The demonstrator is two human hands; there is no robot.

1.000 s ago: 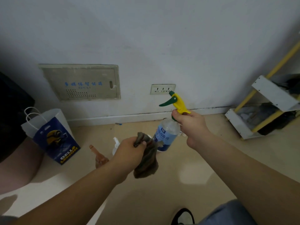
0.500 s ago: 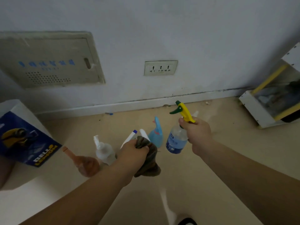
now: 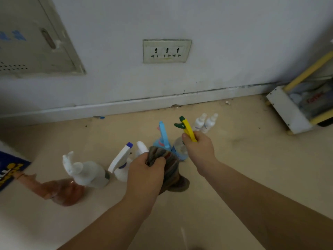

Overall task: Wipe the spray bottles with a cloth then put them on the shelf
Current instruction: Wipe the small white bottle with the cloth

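My right hand (image 3: 199,150) grips the neck of a clear spray bottle with a yellow and green trigger (image 3: 186,128), held low over the floor. My left hand (image 3: 146,173) is closed on a dark striped cloth (image 3: 171,170) that hangs just left of that bottle. Behind the cloth stands a blue spray bottle (image 3: 163,135). Left of it are a white bottle with a blue-tipped nozzle (image 3: 120,159), a frosted white bottle (image 3: 84,171) and an amber bottle (image 3: 59,191). Two small white bottles (image 3: 205,122) stand behind my right hand.
A white and yellow shelf (image 3: 288,107) stands at the right by the wall, with items on its bottom level. A wall socket (image 3: 166,51) and a metal panel (image 3: 34,38) are on the wall. A blue paper bag (image 3: 9,167) is at the left edge.
The view has tilted down and come closer to the floor. My right hand has lowered the yellow-trigger bottle towards the group of bottles, and my left hand with the cloth has come closer to it.
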